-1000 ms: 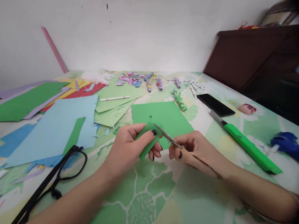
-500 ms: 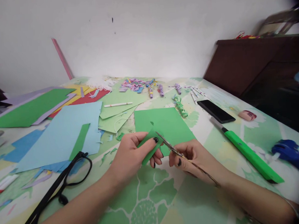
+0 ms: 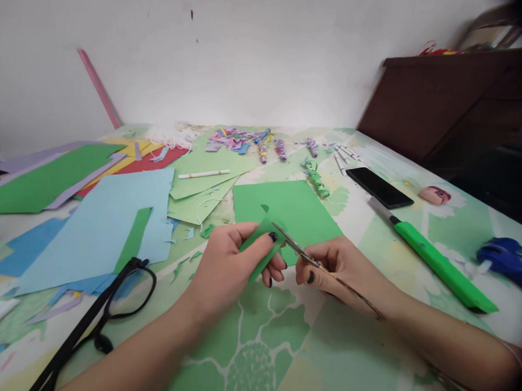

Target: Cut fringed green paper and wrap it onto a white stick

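Wall (image 3: 258, 61): pale, behind the table.
Table (image 3: 339, 343): green-and-white patterned cover, strewn with paper and tools.
Cabinet (image 3: 434, 87): dark brown, far right.
Light blue sheet (image 3: 96, 227): left side, with a green strip (image 3: 134, 237) lying across it.
Green sheet (image 3: 296, 205): flat on the table, just beyond the hands.
Glasses (image 3: 82, 328): black frame, beside the left forearm.
Left hand (image 3: 233, 258): gripping a green paper piece (image 3: 260, 229), thumb on top, fingers beneath.
Right hand (image 3: 339, 267): fingers closed round the scissors (image 3: 294, 246) near the handles.
Cutter (image 3: 444, 264): green handle, right of the right hand, blade pointing toward the wall.
Scissors: tips at the upper right edge of the paper piece; the gap between the blades appears narrow, though too small to be certain.
Phone (image 3: 379, 187): dark screen up, just beyond the cutter's blade.
Green paper piece: tilted in the left hand, in front of the green sheet.
Green curled roll (image 3: 317, 180): near the phone, on the cover.
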A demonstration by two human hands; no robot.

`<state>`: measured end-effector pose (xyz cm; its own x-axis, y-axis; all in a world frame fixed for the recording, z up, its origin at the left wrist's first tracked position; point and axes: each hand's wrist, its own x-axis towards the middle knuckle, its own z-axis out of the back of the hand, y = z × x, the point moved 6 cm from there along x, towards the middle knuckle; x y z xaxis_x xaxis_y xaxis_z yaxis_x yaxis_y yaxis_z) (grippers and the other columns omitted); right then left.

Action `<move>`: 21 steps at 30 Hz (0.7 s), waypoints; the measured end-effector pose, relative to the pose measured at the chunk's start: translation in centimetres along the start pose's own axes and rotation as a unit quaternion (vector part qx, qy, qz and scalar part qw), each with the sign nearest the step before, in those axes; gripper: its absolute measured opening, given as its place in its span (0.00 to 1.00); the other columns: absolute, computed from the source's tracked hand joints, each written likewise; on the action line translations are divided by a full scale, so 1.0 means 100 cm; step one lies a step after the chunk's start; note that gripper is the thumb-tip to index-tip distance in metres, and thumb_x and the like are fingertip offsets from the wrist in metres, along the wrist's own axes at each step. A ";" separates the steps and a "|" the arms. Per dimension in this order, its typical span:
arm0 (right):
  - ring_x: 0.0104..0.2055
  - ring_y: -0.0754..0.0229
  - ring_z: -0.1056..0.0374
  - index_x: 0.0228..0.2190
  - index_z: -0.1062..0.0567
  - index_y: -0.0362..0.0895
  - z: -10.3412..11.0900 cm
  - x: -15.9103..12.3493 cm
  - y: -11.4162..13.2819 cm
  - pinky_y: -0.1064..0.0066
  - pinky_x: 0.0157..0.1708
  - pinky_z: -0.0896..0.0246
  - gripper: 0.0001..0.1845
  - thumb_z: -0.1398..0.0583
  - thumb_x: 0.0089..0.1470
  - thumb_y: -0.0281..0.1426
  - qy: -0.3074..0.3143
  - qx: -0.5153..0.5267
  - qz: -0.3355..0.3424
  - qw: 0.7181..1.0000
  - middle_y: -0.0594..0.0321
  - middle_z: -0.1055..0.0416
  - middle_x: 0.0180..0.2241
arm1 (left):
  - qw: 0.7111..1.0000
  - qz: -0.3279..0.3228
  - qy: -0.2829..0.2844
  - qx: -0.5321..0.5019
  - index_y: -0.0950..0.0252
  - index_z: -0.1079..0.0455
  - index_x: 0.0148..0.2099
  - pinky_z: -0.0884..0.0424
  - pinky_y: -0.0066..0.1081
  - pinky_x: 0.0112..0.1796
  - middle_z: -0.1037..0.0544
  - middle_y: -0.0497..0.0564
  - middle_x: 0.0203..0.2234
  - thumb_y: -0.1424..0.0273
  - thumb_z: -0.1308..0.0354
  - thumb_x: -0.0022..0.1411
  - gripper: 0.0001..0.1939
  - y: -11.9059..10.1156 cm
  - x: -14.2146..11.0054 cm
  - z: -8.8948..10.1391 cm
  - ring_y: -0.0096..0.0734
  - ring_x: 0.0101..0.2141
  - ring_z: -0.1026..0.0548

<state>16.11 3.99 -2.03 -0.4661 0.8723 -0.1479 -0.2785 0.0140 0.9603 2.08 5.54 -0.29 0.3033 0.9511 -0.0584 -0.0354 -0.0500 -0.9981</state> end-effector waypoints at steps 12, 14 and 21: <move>0.16 0.72 0.55 0.18 0.30 0.38 0.003 0.003 0.000 0.77 0.15 0.62 0.19 0.34 0.40 0.41 -0.023 -0.027 -0.046 0.998 0.73 0.49 0.12 | 1.000 0.004 -0.003 -0.015 0.69 0.31 0.23 0.33 0.21 0.20 0.25 0.48 0.17 0.73 0.47 0.60 0.14 0.000 -0.001 -0.001 0.21 0.17 0.31; 0.15 0.72 0.55 0.18 0.30 0.39 0.003 0.003 0.001 0.77 0.15 0.62 0.18 0.34 0.40 0.40 -0.026 -0.029 -0.059 0.997 0.73 0.49 0.12 | 1.000 0.006 -0.004 -0.019 0.69 0.31 0.23 0.33 0.21 0.20 0.25 0.48 0.16 0.73 0.47 0.59 0.13 0.000 -0.001 -0.002 0.21 0.17 0.31; 0.13 0.73 0.54 0.18 0.29 0.38 0.004 0.004 -0.002 0.77 0.14 0.63 0.16 0.34 0.39 0.38 -0.030 -0.032 -0.067 0.997 0.74 0.48 0.10 | 1.000 0.003 -0.002 -0.026 0.69 0.31 0.22 0.34 0.20 0.20 0.25 0.49 0.16 0.73 0.47 0.59 0.14 -0.002 -0.001 -0.003 0.21 0.17 0.31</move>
<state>16.30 4.48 -2.20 -0.3708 0.8923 -0.2575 -0.3883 0.1029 0.9158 2.32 5.39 -0.12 0.2996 0.9519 -0.0643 0.0117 -0.0710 -0.9974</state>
